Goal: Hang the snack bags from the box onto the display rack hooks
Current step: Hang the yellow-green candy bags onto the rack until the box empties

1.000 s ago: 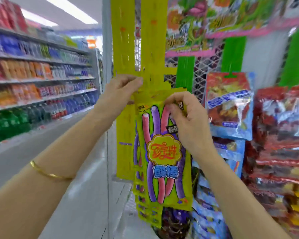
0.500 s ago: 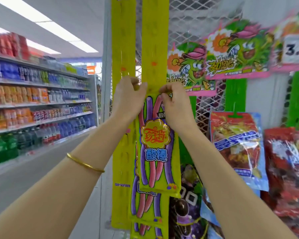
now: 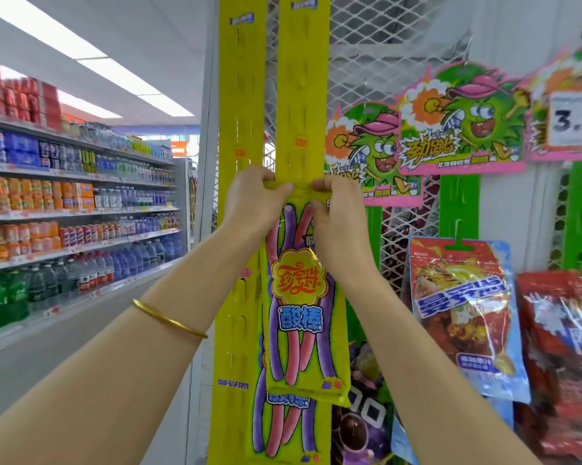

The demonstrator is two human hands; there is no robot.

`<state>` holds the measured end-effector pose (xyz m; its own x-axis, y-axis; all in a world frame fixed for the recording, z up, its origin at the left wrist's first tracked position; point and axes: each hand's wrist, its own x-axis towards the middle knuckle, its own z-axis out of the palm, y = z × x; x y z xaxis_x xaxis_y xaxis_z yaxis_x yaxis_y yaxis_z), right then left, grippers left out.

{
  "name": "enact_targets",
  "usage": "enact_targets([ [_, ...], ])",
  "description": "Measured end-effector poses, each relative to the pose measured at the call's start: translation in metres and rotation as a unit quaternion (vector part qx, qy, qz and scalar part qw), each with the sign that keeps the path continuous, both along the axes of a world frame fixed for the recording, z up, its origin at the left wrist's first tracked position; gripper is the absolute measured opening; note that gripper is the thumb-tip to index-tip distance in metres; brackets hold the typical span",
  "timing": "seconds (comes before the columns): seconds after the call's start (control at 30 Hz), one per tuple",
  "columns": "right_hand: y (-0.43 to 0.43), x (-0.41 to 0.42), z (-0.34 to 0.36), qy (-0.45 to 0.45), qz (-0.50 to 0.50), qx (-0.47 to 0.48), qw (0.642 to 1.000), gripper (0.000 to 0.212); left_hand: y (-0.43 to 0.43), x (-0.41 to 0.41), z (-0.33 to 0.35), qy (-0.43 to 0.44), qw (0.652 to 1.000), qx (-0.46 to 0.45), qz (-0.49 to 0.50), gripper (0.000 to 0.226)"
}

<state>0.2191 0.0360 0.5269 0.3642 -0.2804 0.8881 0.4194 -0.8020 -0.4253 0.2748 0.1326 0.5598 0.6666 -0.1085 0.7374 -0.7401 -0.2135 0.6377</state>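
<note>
Yellow snack bag (image 3: pixel 299 297) sits flat against the hanging strip (image 3: pixel 301 95), with the left hand (image 3: pixel 249 199) and right hand (image 3: pixel 336 213) both pinching its top edge. Danger now: if the hole misses the hook and the fingers release, it drops past the lower bag (image 3: pixel 282 427).

left hand (image 3: pixel 254 201), right hand (image 3: pixel 339 226) seemingly pinching

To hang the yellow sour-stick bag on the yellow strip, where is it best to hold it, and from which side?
Pinch the bag by its flat top edge at both corners, one hand from each side. It is long and flat, and its top middle must likely stay free for a hook of the strip. The left hand and right hand pinch it so.
</note>
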Motion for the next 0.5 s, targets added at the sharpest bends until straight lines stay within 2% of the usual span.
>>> enact_targets([
  [0.13,0.0014,-0.0023,0.0004,-0.001,-0.021,-0.012,1.0,0.025,-0.0004,-0.0041,0.0003,0.032,0.997,-0.022,-0.061,0.011],
  [0.33,0.002,-0.0057,-0.0043,0.012,-0.045,-0.021,0.999,0.025,0.0014,-0.0049,0.0018,0.134,0.982,-0.055,-0.121,0.018],
  [0.5,0.0027,-0.0102,-0.0069,0.021,-0.036,-0.019,0.999,0.026,0.0047,-0.0039,-0.0005,0.165,0.974,-0.067,-0.142,0.009],
])
